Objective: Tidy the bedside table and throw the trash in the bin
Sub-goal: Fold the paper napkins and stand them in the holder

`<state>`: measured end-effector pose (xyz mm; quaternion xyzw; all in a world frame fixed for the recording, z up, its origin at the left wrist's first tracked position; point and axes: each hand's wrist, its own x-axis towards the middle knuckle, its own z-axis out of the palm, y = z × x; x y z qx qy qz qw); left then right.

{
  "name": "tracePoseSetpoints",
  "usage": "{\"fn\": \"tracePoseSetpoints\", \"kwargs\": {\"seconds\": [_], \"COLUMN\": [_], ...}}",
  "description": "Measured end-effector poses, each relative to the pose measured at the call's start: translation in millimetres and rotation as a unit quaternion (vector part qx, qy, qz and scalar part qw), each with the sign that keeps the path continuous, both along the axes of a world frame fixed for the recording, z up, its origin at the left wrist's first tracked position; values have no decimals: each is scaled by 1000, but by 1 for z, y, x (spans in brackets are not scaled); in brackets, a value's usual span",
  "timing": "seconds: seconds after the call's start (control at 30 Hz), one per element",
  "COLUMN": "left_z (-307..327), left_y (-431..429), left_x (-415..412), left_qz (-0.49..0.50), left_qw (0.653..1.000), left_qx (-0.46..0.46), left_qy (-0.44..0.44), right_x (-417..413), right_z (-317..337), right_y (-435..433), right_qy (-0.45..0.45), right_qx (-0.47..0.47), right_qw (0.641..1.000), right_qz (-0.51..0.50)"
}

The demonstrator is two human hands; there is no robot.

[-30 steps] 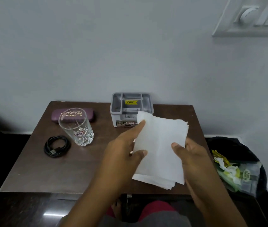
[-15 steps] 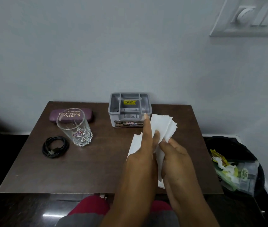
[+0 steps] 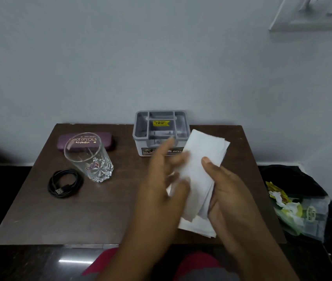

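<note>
A folded stack of white tissues (image 3: 199, 171) is held above the right half of the brown bedside table (image 3: 59, 216). My right hand (image 3: 226, 191) grips the stack along its right edge, thumb on top. My left hand (image 3: 163, 185) is blurred, its fingers spread and straight, touching the left side of the tissues. A black bin (image 3: 291, 175) with wrappers and plastic trash (image 3: 295, 209) inside stands on the floor right of the table.
A grey compartment organiser (image 3: 140, 136) stands at the back edge, behind the hands. A clear cut glass (image 3: 89, 157) stands left of centre, a purple spectacle case (image 3: 108, 141) behind it, a coiled black cable (image 3: 64, 183) at its left.
The tissues were folded from a wide sheet into a narrow stack. My left hand has gone from a flat edge-on press to spread fingers at the stack's left side.
</note>
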<state>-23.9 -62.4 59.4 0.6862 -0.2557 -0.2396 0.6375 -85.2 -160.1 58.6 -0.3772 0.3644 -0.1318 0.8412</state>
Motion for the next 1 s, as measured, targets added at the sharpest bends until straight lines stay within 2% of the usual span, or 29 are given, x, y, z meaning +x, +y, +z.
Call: {"fn": "tracePoseSetpoints", "kwargs": {"seconds": [0.07,0.17,0.27,0.33,0.47,0.63,0.77,0.93,1.0], "left_z": [11,24,27,26,22,11,-3,-18,-25], "left_y": [-1,-8,-25,-39,-62,-82,-95,-100,-102], "left_x": [26,58,82,99,133,169,191,206,207], "left_qz": [35,-88,-77,-43,21,64,62,50,47], "left_qw": [998,987,989,993,994,990,992,993,994], "left_qx": [19,64,26,-20,-80,-124,-113,-100,-91], "left_qy": [48,121,119,109,69,36,-1,-32,-44], "right_x": [6,16,32,48,92,148,170,176,178], "right_z": [-1,4,11,13,8,-10,-33,-47,-47], "right_y": [-12,-25,-36,-44,-66,-91,-106,-104,-103], "right_qy": [10,-15,2,38,92,110,162,184,191], "right_qx": [-20,-55,-119,-231,-443,-584,-641,-695,-679], "right_qw": [999,989,970,940,865,786,733,678,690], "right_qz": [39,135,214,248,214,170,158,153,160]}}
